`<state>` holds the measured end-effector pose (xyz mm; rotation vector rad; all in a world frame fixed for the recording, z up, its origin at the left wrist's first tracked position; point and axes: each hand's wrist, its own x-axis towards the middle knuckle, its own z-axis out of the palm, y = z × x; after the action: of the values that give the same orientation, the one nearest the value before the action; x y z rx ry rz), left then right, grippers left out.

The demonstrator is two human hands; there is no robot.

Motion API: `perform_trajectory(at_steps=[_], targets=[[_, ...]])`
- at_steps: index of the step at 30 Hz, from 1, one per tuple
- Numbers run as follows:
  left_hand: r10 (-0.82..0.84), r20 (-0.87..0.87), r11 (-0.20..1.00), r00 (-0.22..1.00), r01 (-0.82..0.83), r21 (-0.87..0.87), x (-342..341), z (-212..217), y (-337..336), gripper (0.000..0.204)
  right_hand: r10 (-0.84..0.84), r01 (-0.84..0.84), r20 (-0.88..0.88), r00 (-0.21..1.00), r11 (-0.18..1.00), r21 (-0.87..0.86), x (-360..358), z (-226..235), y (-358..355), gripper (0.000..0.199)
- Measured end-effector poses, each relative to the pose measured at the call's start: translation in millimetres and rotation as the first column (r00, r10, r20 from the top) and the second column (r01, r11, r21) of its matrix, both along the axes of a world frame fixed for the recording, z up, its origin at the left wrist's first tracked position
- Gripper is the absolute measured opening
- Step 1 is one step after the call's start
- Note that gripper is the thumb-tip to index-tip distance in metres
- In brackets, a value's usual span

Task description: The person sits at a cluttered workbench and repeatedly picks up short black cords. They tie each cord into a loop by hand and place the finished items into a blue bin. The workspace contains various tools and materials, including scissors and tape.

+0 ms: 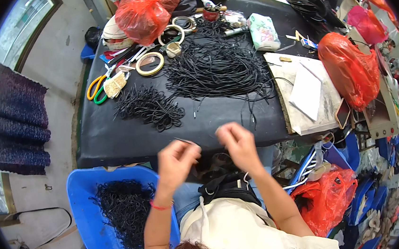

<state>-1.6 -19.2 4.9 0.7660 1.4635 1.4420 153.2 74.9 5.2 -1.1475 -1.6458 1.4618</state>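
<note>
While we hover at the near edge of the black surface (115,141) | left hand (176,158) pinches a thin black cord piece (185,142) | right hand (238,142) fingers pressed together, cord end not clear | big cord heap (218,68) far, small heap (148,107) left | blue tub (81,215) near left

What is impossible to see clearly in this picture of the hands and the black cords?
- Head view: motion blur hides whether the left hand and right hand hold one thin black cord.
- Blue tub: its near end is cut off by the lower edge.
- Orange-handled scissors: blades hidden under clutter.
</note>
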Motion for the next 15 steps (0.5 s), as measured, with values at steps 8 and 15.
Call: perform_trajectory(at_steps=[8,15], targets=[[0.449,-0.865,0.839,0.226,-0.440,0.320,-70.9,2.8,49.9,0.037,-0.300,-0.233,0.447,0.842,0.547,0.804,21.3,-42.0,106.2,0.012],[0.355,-0.815,0.934,0.458,-0.152,0.322,-12.7,-1.4,29.2,0.023,-0.258,-0.311,0.472,0.843,0.482,0.819,2.0,-39.7,101.3,0.011]])
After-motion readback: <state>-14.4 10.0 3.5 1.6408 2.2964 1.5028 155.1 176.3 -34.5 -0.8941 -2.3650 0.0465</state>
